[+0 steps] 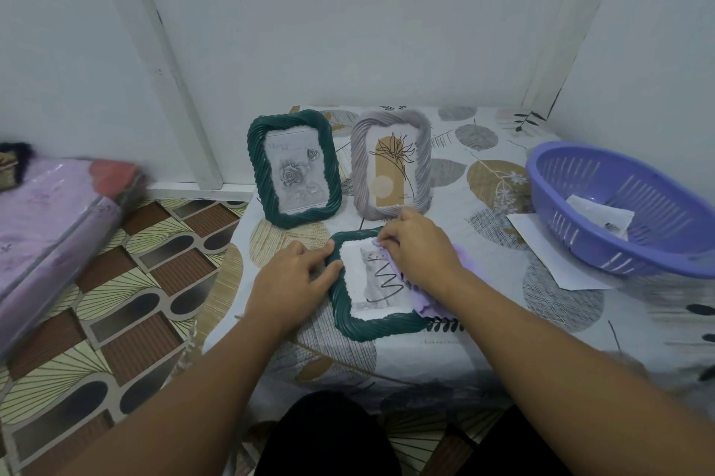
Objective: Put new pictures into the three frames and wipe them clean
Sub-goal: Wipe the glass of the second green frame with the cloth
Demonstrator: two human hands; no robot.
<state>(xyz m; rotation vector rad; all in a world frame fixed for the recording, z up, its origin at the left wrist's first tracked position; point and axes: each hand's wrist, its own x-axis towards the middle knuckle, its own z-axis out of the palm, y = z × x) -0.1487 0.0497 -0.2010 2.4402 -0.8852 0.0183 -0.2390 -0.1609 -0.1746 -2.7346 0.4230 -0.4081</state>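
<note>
Off to the far left of both hands a purple plastic-wrapped bundle lies on the patterned floor. The left hand rests on the left edge of a dark green frame lying flat on the tabletop, its grip bent over the rim with fingertips touching the glass over a grey cat picture. Just beyond that hand, a second green frame stands upright with a rose picture. The right hand sits on the flat frame's upper right corner, its grip pinching a lilac cloth that trails out beneath the wrist over the frame's right side. Just beyond the right hand stands a grey frame with a leaf drawing. Well to its right a purple basket holds a paper, sitting partly on a white sheet.
</note>
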